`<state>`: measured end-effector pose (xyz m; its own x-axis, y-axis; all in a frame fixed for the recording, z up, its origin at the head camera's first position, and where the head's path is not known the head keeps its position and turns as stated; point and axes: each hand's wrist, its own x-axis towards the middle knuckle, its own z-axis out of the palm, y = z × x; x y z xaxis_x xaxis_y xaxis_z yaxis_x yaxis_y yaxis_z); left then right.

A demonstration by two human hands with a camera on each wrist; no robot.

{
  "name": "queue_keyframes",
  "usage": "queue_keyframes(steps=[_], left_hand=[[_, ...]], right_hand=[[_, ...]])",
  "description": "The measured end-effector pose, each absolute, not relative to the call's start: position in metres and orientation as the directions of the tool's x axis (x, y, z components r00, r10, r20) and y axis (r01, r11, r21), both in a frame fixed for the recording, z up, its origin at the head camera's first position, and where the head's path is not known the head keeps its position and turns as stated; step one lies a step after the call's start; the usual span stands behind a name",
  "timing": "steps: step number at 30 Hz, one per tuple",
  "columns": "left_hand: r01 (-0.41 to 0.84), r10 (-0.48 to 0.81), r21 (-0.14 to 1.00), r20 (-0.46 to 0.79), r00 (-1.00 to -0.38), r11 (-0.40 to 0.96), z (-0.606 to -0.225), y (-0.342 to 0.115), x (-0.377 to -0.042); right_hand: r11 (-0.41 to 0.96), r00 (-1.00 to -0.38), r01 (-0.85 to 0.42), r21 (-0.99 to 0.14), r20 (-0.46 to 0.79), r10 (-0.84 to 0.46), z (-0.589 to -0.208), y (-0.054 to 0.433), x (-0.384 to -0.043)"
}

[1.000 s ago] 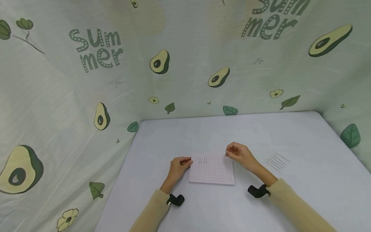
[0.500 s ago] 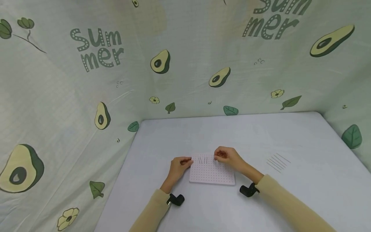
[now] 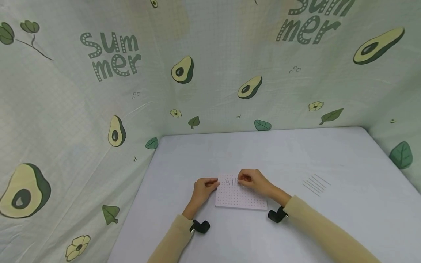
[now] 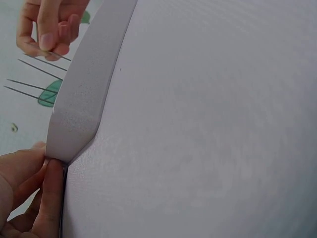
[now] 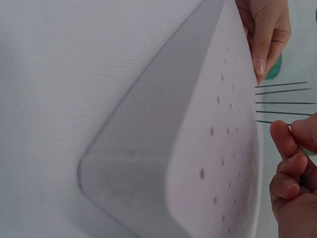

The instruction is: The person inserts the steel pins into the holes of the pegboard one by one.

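A white pegboard (image 3: 241, 198) with rows of small holes lies on the white table. My left hand (image 3: 202, 191) pinches its far left corner; in the left wrist view the fingers (image 4: 52, 191) sit against the board's edge. Several thin dark sticks (image 5: 286, 103) stand upright in a row along the board's far side. Over the board, just right of that row, my right hand (image 3: 253, 181) pinches another thin stick (image 5: 265, 122) between thumb and index finger. Its lower end meets the board, but whether it is inside a hole is hidden.
Several loose thin sticks (image 3: 322, 179) lie side by side on the table (image 3: 283, 241) to the right of the board. A pale cloth (image 3: 210, 44) printed with avocados and leaves hangs behind and beside the table. Each wrist wears a black camera.
My right hand has moved left from the board's far right corner to beside the standing sticks, carrying a thin stick. The left hand has stayed at the board's corner.
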<state>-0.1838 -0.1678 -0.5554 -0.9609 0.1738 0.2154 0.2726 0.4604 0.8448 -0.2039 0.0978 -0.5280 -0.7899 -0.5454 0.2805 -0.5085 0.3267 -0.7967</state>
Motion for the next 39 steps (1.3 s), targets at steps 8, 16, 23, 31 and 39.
queue_keyframes(steps=[8,16,23,31,39], left_hand=[[0.201,0.157,0.854,0.142,-0.977,0.48,-0.552,-0.165,-0.183],[0.152,0.137,0.853,0.096,-0.986,0.499,-0.551,-0.163,-0.183],[0.158,0.14,0.858,0.102,-0.985,0.49,-0.552,-0.163,-0.182],[0.147,0.136,0.859,0.092,-0.986,0.49,-0.551,-0.163,-0.183],[0.145,0.127,0.855,0.093,-0.988,0.498,-0.552,-0.165,-0.184]], right_hand=[[0.356,-0.798,-0.488,-0.797,0.242,-0.553,-0.531,0.097,-0.201],[0.359,-0.788,-0.507,-0.783,0.253,-0.562,-0.528,0.095,-0.199],[0.372,-0.798,-0.481,-0.794,0.221,-0.561,-0.533,0.1,-0.201],[0.388,-0.82,-0.47,-0.793,0.23,-0.524,-0.529,0.113,-0.203],[0.431,-0.877,-0.406,-0.806,0.212,-0.43,-0.524,0.132,-0.198]])
